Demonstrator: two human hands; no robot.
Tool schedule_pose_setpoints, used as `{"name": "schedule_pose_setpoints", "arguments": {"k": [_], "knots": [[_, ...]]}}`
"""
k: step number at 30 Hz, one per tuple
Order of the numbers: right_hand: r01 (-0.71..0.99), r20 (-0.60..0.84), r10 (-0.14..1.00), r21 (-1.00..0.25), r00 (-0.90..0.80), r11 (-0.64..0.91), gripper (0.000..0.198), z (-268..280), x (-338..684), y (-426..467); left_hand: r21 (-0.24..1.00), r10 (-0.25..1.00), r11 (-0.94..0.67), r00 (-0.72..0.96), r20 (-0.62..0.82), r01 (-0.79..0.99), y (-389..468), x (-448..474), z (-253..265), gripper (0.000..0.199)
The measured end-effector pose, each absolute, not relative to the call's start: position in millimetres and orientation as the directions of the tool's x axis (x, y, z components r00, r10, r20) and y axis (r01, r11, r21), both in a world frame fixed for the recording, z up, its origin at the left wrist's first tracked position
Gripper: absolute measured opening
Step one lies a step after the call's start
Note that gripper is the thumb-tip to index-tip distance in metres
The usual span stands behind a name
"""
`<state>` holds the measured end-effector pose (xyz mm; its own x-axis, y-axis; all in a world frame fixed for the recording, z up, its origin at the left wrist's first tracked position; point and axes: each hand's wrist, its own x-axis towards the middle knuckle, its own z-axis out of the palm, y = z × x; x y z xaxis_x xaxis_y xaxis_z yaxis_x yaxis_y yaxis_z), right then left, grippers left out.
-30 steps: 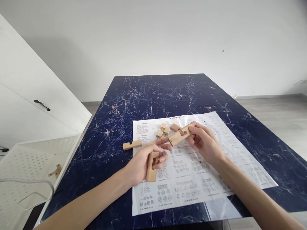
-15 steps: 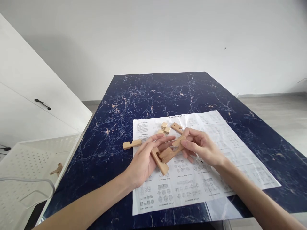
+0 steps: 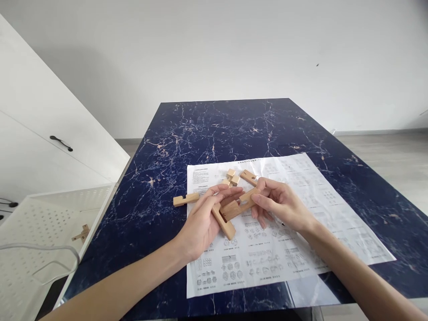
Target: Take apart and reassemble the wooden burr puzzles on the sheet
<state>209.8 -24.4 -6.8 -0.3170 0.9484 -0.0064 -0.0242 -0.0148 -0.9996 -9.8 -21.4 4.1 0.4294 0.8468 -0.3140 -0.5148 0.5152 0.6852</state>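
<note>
Over the printed sheet, my left hand (image 3: 199, 225) is closed around a notched wooden puzzle piece (image 3: 227, 228), whose near end sticks out toward me. My right hand (image 3: 279, 203) pinches a second notched wooden puzzle piece (image 3: 234, 211) between thumb and fingers. The left end of that second piece meets the first one at its notch; whether they interlock I cannot tell. Just beyond my hands are a small cluster of wooden blocks (image 3: 233, 178) and a light wooden bar (image 3: 248, 175), partly hidden. Left of my left hand lies another notched wooden bar (image 3: 180, 201).
A creased paper sheet with printed diagrams (image 3: 341, 232) covers the near part of the dark blue marbled table (image 3: 214, 129). At the left stand a white cabinet (image 3: 40, 102) and a white perforated basket (image 3: 43, 223), with a cross-shaped wooden piece (image 3: 81, 233) and a cable inside.
The piece in my right hand has turned slightly, and its left end sits closer against the notch of the left piece. The whole view has shifted a little.
</note>
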Motion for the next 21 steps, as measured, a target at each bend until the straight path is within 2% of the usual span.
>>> {"name": "schedule_pose_setpoints", "arguments": {"k": [13,21], "knots": [[0.061,0.018,0.943,-0.997,-0.333,0.040,0.046,-11.4,208.1,-29.6,0.747,0.888,0.435,0.378,-0.263,-0.502,-22.1,-9.1,5.5,0.012],[0.334,0.154,0.950,-0.910,-0.273,0.243,0.049,-12.5,206.4,-28.8,0.750,0.892,0.435,0.351,-0.284,-0.499,-21.2,-8.4,3.6,0.010]]}}
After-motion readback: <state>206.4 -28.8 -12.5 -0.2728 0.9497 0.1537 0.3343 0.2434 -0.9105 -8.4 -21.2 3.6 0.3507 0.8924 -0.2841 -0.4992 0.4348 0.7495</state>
